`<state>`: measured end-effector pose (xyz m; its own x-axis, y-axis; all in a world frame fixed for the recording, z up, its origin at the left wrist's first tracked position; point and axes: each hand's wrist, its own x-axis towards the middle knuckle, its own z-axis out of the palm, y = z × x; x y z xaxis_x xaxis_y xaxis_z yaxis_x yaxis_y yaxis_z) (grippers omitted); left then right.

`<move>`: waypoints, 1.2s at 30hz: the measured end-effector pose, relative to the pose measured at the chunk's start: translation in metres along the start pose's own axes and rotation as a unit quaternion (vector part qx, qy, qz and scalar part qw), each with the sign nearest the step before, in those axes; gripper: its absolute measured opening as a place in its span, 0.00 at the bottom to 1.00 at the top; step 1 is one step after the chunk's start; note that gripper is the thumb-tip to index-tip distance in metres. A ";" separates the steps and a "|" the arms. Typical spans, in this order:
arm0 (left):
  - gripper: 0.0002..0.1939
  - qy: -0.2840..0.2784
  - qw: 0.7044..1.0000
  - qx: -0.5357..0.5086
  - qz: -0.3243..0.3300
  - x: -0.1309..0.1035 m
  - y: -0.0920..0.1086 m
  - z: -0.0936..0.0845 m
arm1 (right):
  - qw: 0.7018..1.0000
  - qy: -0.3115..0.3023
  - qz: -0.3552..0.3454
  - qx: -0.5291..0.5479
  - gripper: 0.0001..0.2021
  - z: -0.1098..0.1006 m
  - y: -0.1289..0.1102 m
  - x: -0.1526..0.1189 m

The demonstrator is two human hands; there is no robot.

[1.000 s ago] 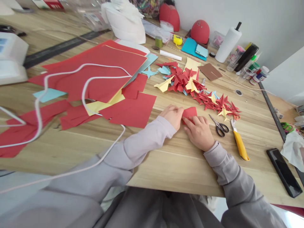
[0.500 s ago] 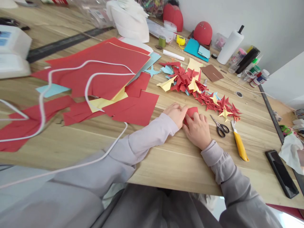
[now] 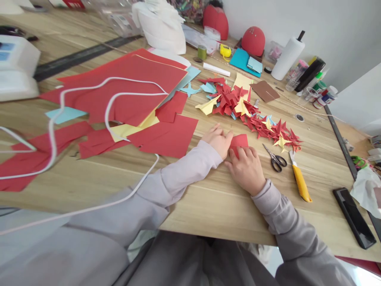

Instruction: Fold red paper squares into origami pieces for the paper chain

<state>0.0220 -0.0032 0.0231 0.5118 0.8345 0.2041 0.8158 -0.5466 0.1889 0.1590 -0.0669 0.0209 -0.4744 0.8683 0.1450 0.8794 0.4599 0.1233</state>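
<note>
A small square of red paper point(image 3: 239, 140) lies on the table between my hands, with a crease across it. My left hand point(image 3: 218, 142) is at the paper's left edge, fingers curled and thumb against it. From the near side my right hand point(image 3: 247, 169) presses bent fingertips onto the paper's lower part, hiding that edge. Beyond my hands lies a heap of folded red, yellow and blue paper stars point(image 3: 233, 101). Scissors point(image 3: 277, 161) with black handles and a yellow utility knife point(image 3: 301, 182) rest right of my right hand.
Red paper sheets point(image 3: 127, 91) are stacked at left, a white cable point(image 3: 52, 131) lying across them. A black phone point(image 3: 354, 218) is near the right edge. Brown paper point(image 3: 264, 91), a yellow tape measure point(image 3: 225, 51), a white bottle point(image 3: 288, 59) and several small bottles stand toward the wall.
My right hand has drawn slightly toward me and my left hand slightly left. More of the red paper now shows between them.
</note>
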 end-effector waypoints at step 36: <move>0.25 0.010 0.998 0.019 -0.054 -0.017 0.020 0.010 | 0.998 -0.004 0.035 0.047 0.27 0.001 0.005 -0.001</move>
<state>0.0324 -0.0275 0.0140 0.4153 0.8865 0.2041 0.8756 -0.4504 0.1747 0.1639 -0.0656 0.0206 -0.4125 0.8998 0.1424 0.9101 0.4138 0.0214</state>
